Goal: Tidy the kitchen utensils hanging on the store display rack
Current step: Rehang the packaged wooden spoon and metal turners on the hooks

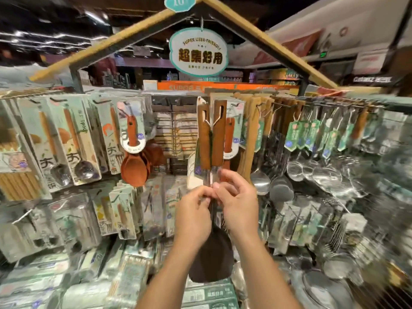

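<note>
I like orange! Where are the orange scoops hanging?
The orange scoops hang left of centre in the head view, between the packaged ladles and the two wooden-handled utensils.

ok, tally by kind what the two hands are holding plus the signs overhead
Wooden-handled utensils held by the left hand and right hand: 2
Hanging oval sign: 1
Round number tag at the roof peak: 1
Total: 4

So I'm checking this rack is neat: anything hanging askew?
Yes: the two wooden-handled utensils in the middle lean toward each other, tags tangled between them, while both hands pinch their shafts. Elsewhere it's too blurred to judge.
</note>
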